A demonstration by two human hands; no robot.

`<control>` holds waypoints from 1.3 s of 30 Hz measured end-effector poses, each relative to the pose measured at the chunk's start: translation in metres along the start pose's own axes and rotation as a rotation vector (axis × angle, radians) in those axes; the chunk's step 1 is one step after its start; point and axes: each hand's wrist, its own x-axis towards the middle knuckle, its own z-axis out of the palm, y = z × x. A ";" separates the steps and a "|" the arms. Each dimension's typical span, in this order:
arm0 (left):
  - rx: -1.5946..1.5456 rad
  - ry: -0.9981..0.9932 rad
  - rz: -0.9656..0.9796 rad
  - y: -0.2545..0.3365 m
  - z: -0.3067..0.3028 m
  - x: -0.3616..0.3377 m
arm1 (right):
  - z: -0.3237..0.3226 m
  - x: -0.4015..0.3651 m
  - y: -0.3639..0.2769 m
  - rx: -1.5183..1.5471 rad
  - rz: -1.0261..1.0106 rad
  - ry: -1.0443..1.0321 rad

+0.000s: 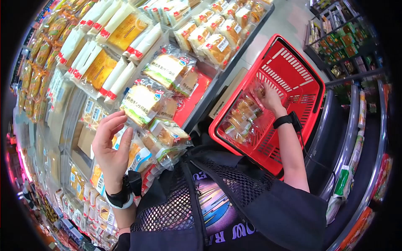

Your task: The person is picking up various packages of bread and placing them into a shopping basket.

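My right hand point(270, 98) reaches down into a red shopping basket point(281, 40), its fingers closed on the clear wrapper of a packaged bread roll point(256, 88). More wrapped bread rolls point(243, 113) lie in a row against the basket's left side, just below that hand. My left hand point(112, 142) is raised over the bread display with its fingers apart and nothing in them. Nearest to it is a bagged loaf of sliced toast bread point(143, 100) with a white and green label. A second such loaf point(166, 70) lies beyond it.
Boxed yellow cakes point(127, 31) and wrapped sandwich breads point(217, 44) fill the display to the left and at the back. The display's dark edge point(234, 62) runs along the basket's left. Curved shelf rails point(349, 138) stand at the right.
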 end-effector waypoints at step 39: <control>-0.091 -0.024 -0.016 -0.015 -0.007 -0.007 | -0.063 -0.087 -0.239 1.150 -0.413 -0.258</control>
